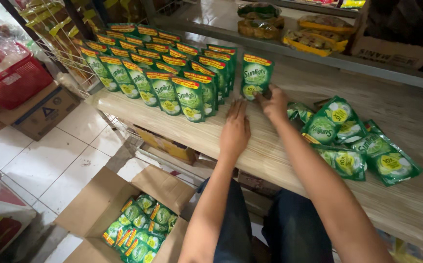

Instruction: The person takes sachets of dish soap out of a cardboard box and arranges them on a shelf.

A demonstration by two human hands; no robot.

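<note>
the right hand (273, 103) pinches the lower right corner of a single green pouch (256, 75) with a yellow and red top band, holding it upright on the wooden shelf (406, 204), just to the right of the standing rows. the left hand (234, 130) lies flat on the shelf with fingers straight and close together, holding nothing, its fingertips near the foot of the pouch and of the rows.

the rows of upright green pouches (167, 73) fill the left part of the shelf, packed front to back, touching one another. to the right of the right forearm a loose heap of the same pouches (355, 143) lies flat and overlapping on the shelf.

below the shelf, on the white tiled floor (51, 160), an open cardboard box (99, 204) holds more green pouches. a red plastic basket (14, 80) sits at the far left above a closed carton (41, 114). yellow packets (318, 36) rest on the shelf above.
</note>
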